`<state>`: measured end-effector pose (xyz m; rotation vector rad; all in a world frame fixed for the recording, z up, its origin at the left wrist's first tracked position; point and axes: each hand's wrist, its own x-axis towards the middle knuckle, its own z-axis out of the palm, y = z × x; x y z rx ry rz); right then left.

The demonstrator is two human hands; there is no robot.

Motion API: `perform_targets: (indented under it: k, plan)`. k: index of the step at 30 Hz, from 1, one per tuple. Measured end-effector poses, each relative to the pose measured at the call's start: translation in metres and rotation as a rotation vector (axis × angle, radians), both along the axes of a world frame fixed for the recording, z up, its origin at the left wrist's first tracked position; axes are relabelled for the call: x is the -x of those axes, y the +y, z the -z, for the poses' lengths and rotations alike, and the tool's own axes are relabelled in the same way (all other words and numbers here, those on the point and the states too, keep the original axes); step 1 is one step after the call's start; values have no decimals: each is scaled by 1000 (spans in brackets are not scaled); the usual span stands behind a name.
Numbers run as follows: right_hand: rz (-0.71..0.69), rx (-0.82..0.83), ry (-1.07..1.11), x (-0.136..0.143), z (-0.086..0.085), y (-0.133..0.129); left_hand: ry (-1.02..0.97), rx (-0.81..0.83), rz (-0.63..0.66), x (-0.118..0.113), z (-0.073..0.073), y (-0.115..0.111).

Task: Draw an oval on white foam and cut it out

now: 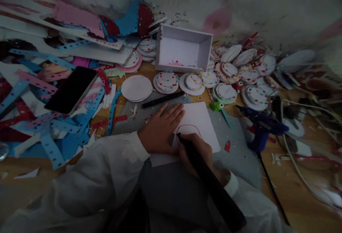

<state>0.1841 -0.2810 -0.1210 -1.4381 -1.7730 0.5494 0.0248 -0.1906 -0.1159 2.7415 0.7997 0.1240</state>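
On table [133,113]: white card [199,119] pinned flat by spread left hand [160,131]; marker [205,176] pinched in right hand [196,153], red outline [188,128] best traced slowly.

Dim, underexposed view; blurred, stretched edges, dark foreground.

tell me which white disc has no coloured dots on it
The plain white disc left of the row, beside the black pen; the discs to its right carry coloured dots.

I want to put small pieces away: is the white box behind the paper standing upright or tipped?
Tipped: the white box lies on its side, its opening facing the camera and its inside visible.
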Motion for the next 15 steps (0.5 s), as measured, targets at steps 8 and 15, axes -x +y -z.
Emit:
perform_targets:
  k: [8, 15]
  plan:
    - [93, 40, 13, 0, -1, 0, 1, -6, -5, 1, 0, 0]
    - [110, 41, 27, 1, -1, 0, -9, -4, -4, 1, 1, 0]
